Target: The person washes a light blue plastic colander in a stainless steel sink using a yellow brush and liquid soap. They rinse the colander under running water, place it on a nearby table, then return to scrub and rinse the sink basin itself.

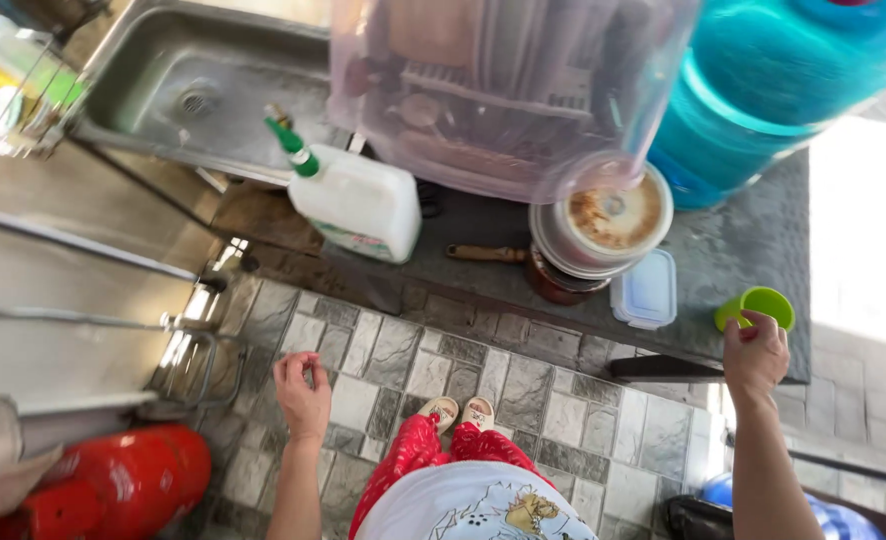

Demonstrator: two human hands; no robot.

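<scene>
While the right hand (755, 352) has the green cup (760, 303) in its grip at the counter (753, 245) edge, the left hand (303, 390) hangs loosely curled, empty.

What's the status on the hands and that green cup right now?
Right hand gripping green cup at counter edge. Left hand empty, fingers curled, over tiled floor. Lidded plastic container sits beside the cup.

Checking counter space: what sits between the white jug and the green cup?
In the head view, between white jug and green cup: stacked pots with lid and a clear lidded container.
</scene>
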